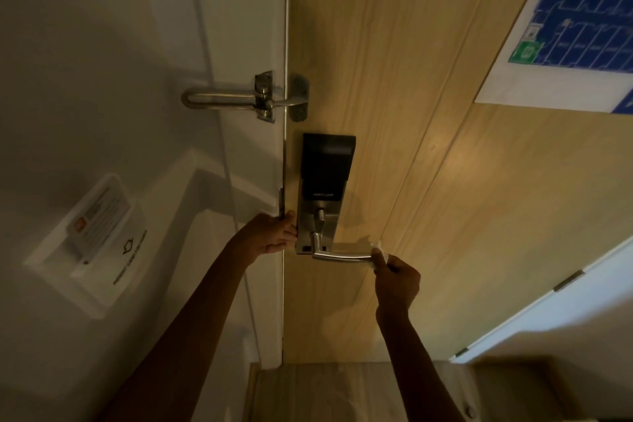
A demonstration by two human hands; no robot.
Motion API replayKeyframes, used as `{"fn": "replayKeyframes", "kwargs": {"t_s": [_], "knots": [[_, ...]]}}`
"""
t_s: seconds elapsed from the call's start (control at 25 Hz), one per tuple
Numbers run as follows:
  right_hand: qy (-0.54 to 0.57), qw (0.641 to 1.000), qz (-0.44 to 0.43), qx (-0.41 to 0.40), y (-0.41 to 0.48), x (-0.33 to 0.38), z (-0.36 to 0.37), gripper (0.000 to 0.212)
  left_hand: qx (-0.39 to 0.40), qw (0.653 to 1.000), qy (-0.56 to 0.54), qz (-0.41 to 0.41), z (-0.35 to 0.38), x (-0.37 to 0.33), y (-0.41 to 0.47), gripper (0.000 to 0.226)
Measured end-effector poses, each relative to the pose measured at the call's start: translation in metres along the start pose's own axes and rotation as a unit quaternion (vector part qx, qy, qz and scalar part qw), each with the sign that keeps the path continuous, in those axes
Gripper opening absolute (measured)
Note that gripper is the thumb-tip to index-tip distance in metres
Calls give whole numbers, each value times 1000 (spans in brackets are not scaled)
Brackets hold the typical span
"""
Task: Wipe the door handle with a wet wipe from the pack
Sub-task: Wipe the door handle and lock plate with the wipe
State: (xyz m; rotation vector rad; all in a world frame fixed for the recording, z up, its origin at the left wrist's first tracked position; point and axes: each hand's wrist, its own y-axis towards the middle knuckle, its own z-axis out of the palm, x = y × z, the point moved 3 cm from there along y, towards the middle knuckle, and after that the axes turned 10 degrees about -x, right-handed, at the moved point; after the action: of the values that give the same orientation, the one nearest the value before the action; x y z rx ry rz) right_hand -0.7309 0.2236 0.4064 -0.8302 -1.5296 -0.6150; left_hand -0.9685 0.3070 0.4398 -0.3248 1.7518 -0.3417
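Note:
A silver lever door handle [337, 254] sticks out to the right from a black and silver smart lock plate [322, 178] on the wooden door [428, 164]. My right hand [397, 281] pinches a white wet wipe [377, 253] against the free end of the lever. My left hand [275, 233] rests flat on the door's edge beside the lock plate, fingers spread, holding nothing. The wipe pack is out of view.
A metal swing-bar guard [239, 98] bridges the white frame [239, 27] and the door above the lock. A key-card holder [92, 236] sits in a wall recess at left. A blue floor-plan sign [579, 20] hangs upper right. A hinged white panel [555, 312] stands at the right.

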Motion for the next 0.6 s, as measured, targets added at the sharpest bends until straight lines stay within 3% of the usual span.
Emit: {"fn": "replayKeyframes", "kwargs": {"t_s": [0.32,0.48,0.6], "knots": [[26,999,19,30,1,-6,-6,13,-16,1000,2,-5,3,7,1,52],[-50,992,-115,26,3,2,-10,12,-19,999,-47,-14,12,9,-6,29],[-92,970,-220,47,13,12,2,15,-31,999,-39,-2,12,14,-9,31]]}}
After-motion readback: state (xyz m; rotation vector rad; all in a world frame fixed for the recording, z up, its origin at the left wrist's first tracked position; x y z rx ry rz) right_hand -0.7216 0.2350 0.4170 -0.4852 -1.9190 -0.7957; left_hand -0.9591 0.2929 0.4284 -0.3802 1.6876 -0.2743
